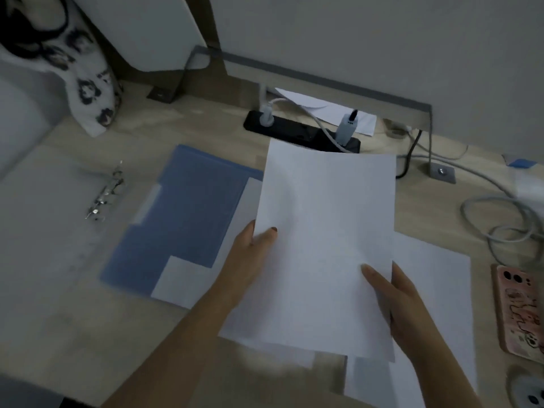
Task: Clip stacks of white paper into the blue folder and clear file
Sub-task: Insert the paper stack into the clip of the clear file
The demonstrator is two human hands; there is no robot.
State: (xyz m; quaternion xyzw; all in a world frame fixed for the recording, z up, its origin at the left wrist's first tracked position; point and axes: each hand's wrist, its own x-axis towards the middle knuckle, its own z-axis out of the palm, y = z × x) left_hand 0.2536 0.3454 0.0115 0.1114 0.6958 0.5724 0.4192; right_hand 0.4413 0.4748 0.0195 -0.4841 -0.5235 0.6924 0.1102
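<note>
Near the desk's [73, 334] front edge, loose white sheets [435, 293] lie flat, spread toward the right. Above them 2 hands hold a stack of white paper [323, 231] lifted off the desk and tilted, its far edge hiding part of what is behind it. The left hand [247, 260] pinches the stack's left edge, thumb on top and fingers hidden beneath. The right hand [397, 298] grips the lower right edge the same way, thumb lying across the top sheet. By the right edge lies a phone in a pink case [518, 313].

Left of the stack, the blue folder [182, 207] lies flat with a white sheet [182, 284] showing at its near corner. Further left, the clear file [53, 231] lies open, and its metal clip [106, 192] is bare.

Toward the back edge sits a black power strip [300, 131] with chargers plugged in, and grey cables [500, 207] loop toward the right. A patterned bag [88, 83] leans at the far left corner.
</note>
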